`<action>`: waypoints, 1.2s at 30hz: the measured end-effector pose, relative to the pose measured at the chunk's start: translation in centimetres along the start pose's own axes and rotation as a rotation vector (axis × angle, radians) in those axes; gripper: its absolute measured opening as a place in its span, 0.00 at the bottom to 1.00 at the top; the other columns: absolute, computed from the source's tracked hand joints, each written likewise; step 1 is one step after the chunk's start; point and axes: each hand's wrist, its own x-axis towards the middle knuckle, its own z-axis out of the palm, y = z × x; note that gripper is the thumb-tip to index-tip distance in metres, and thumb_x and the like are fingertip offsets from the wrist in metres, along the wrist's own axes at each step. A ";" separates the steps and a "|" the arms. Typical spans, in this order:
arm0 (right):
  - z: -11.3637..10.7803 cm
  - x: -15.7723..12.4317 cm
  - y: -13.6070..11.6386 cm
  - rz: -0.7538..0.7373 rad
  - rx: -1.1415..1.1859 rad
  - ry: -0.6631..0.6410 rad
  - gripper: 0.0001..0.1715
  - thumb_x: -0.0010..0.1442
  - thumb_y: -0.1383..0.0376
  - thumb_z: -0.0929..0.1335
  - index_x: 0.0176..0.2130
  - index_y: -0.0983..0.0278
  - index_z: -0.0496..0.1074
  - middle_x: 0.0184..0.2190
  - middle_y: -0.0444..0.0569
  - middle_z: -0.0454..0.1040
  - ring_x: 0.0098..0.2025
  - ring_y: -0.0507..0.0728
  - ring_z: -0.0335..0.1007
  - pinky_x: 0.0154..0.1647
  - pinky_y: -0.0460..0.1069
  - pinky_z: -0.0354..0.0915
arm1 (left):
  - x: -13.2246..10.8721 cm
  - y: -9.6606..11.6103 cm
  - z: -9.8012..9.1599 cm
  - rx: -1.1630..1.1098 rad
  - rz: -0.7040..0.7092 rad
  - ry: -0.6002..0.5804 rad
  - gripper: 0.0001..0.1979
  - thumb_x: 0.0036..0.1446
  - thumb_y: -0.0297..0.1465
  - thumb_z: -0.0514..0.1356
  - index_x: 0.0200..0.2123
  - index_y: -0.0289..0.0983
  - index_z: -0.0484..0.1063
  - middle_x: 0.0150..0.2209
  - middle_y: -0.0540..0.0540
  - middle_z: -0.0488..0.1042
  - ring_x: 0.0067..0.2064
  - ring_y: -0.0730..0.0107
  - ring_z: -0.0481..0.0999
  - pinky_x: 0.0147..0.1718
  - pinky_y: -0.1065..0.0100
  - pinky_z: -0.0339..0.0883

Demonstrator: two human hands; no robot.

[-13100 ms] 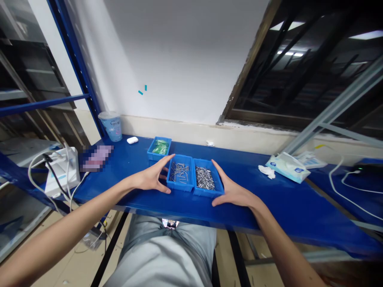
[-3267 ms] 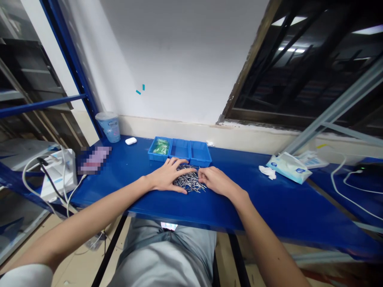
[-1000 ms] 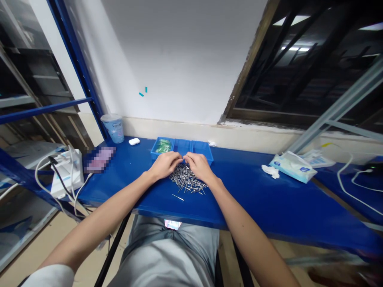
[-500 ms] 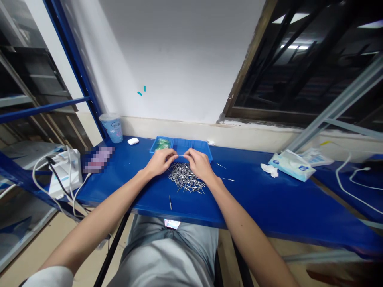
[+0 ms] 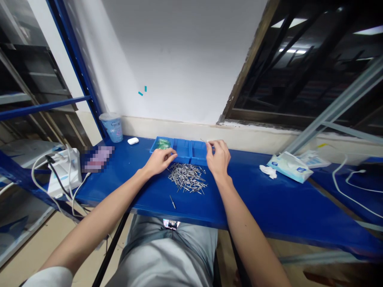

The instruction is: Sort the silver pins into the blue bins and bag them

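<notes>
A loose pile of silvery blind rivets (image 5: 188,178) lies on the blue table in front of me. My left hand (image 5: 160,161) is at the pile's upper left edge, thumb and fingertips together; anything between them is too small to make out. Over the right end of the blue bins, my right hand (image 5: 219,158) pinches a thin blind rivet (image 5: 203,140) that sticks out to the left of its fingers. Behind the pile stand the left bin (image 5: 153,148) with green pieces inside, a middle bin (image 5: 182,150) and a right bin (image 5: 198,149), partly covered by my right hand.
One single rivet (image 5: 172,202) lies near the front edge of the table (image 5: 269,207). A cup (image 5: 111,128) and a white case (image 5: 133,141) are at the back left, beside a power strip with cables (image 5: 64,175). A tissue pack (image 5: 290,166) and crumpled tissue (image 5: 268,171) lie right.
My hands have parted: the right one moved right and slightly back with a thin piece, from fingertips nearly meeting the left hand's. My left hand stayed almost in place.
</notes>
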 end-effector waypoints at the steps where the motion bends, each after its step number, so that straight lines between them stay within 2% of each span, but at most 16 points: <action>1: 0.0 0.1 0.6 0.011 -0.047 -0.030 0.18 0.72 0.57 0.61 0.46 0.62 0.77 0.44 0.57 0.76 0.49 0.64 0.69 0.52 0.56 0.64 | 0.0 0.0 0.0 0.005 0.005 -0.015 0.13 0.70 0.38 0.57 0.38 0.37 0.77 0.20 0.52 0.70 0.22 0.72 0.67 0.27 0.68 0.59; 3: -0.1 0.4 2.2 0.061 -0.144 -0.084 0.20 0.72 0.59 0.61 0.50 0.63 0.77 0.47 0.60 0.75 0.52 0.67 0.67 0.55 0.59 0.62 | 0.0 0.1 0.0 0.010 0.018 -0.050 0.13 0.69 0.38 0.57 0.38 0.38 0.78 0.19 0.52 0.70 0.21 0.71 0.67 0.28 0.67 0.60; 5: -0.7 0.6 4.4 0.155 -0.258 -0.158 0.20 0.71 0.60 0.61 0.48 0.63 0.79 0.46 0.61 0.74 0.52 0.68 0.65 0.55 0.60 0.61 | 0.0 0.1 0.0 0.010 0.026 -0.093 0.12 0.69 0.38 0.57 0.39 0.38 0.78 0.19 0.52 0.71 0.21 0.71 0.68 0.28 0.67 0.60; 8: -1.5 0.4 8.1 0.268 -0.372 -0.335 0.20 0.70 0.60 0.62 0.50 0.63 0.80 0.50 0.62 0.74 0.54 0.70 0.64 0.54 0.61 0.62 | 0.0 0.0 0.1 0.011 0.031 -0.141 0.12 0.69 0.37 0.57 0.40 0.38 0.78 0.20 0.51 0.72 0.21 0.70 0.68 0.28 0.67 0.60; 11: -1.5 0.1 10.7 0.243 -0.337 -0.584 0.24 0.70 0.65 0.60 0.58 0.62 0.77 0.57 0.60 0.73 0.57 0.67 0.65 0.57 0.58 0.61 | 0.0 -0.1 0.2 0.008 0.034 -0.154 0.12 0.69 0.37 0.57 0.40 0.38 0.78 0.20 0.51 0.72 0.21 0.70 0.68 0.28 0.67 0.59; 14: -1.0 0.0 11.3 0.203 -0.311 -0.772 0.23 0.69 0.65 0.63 0.59 0.63 0.77 0.59 0.59 0.74 0.59 0.66 0.66 0.60 0.57 0.61 | -0.1 -0.1 0.2 0.007 0.028 -0.162 0.12 0.70 0.37 0.57 0.41 0.38 0.78 0.20 0.51 0.72 0.22 0.70 0.69 0.29 0.67 0.59; 18: -1.3 -0.1 10.8 0.220 -0.374 -0.861 0.23 0.65 0.65 0.69 0.58 0.65 0.78 0.58 0.62 0.74 0.58 0.68 0.70 0.58 0.56 0.64 | -0.1 -0.2 0.2 0.011 0.000 -0.187 0.12 0.70 0.37 0.57 0.42 0.38 0.78 0.21 0.51 0.73 0.23 0.68 0.70 0.30 0.67 0.60; 21: -2.3 -0.9 10.3 0.256 -0.405 -0.899 0.19 0.65 0.68 0.67 0.52 0.64 0.81 0.54 0.60 0.77 0.52 0.65 0.75 0.52 0.54 0.67 | -0.2 -0.2 0.3 0.019 0.001 -0.206 0.11 0.69 0.36 0.57 0.42 0.38 0.78 0.22 0.51 0.74 0.24 0.68 0.71 0.31 0.66 0.60; 24: -3.0 -2.4 9.0 0.245 -0.405 -0.863 0.18 0.66 0.70 0.64 0.46 0.65 0.83 0.47 0.61 0.79 0.47 0.64 0.77 0.47 0.54 0.68 | -0.2 -0.1 0.5 0.009 0.014 -0.208 0.11 0.69 0.35 0.57 0.41 0.38 0.78 0.23 0.51 0.75 0.24 0.68 0.70 0.31 0.66 0.60; 26: -3.4 -3.5 7.5 0.239 -0.411 -0.795 0.20 0.67 0.71 0.62 0.45 0.66 0.83 0.46 0.63 0.79 0.47 0.65 0.77 0.48 0.54 0.67 | -0.2 0.0 0.5 -0.008 0.018 -0.201 0.11 0.69 0.36 0.57 0.41 0.38 0.78 0.23 0.51 0.74 0.24 0.69 0.70 0.31 0.67 0.60; 29: -3.7 -4.5 4.4 0.245 -0.382 -0.776 0.21 0.69 0.70 0.60 0.45 0.66 0.82 0.45 0.63 0.78 0.48 0.65 0.77 0.50 0.54 0.66 | -0.2 0.2 0.6 -0.030 0.002 -0.196 0.12 0.69 0.36 0.57 0.40 0.37 0.77 0.21 0.52 0.72 0.23 0.70 0.68 0.31 0.67 0.59; 33: -3.7 -4.6 0.4 0.296 -0.259 -0.814 0.21 0.69 0.70 0.60 0.44 0.67 0.82 0.46 0.62 0.79 0.52 0.64 0.76 0.52 0.52 0.64 | -0.2 0.5 0.6 -0.039 -0.022 -0.229 0.13 0.69 0.37 0.56 0.41 0.36 0.77 0.22 0.51 0.72 0.23 0.71 0.67 0.31 0.68 0.58; 36: -3.4 -4.4 -1.1 0.365 -0.070 -0.833 0.20 0.69 0.70 0.60 0.48 0.67 0.80 0.47 0.60 0.81 0.52 0.62 0.77 0.52 0.50 0.64 | -0.2 0.6 0.7 -0.042 -0.021 -0.235 0.12 0.69 0.36 0.56 0.41 0.36 0.77 0.22 0.51 0.73 0.24 0.72 0.67 0.31 0.68 0.58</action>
